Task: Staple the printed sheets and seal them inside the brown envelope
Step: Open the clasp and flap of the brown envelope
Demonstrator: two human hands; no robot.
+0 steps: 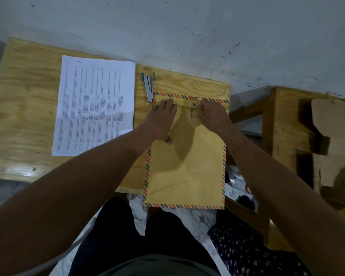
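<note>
The task is at an early stage: the white printed sheets [95, 104] lie flat on the pale wooden plywood bench [24, 108] in the upper left of the frame, outside the envelope, and whether they are stapled cannot be told, while the small metal stapler with teal ends [149, 87] rests between them and the envelope. The smooth brown paper envelope with a red-and-blue striped border [185, 166] lies at frame centre, overhanging the near bench edge, its flap folded down. The left hand [161, 118] presses it flat with a spread grip, and the right hand [212, 114] works at the string-and-eyelet closure [192, 110], apparently pinching the string; opening, stapling as needed, inserting and sealing remain.
</note>
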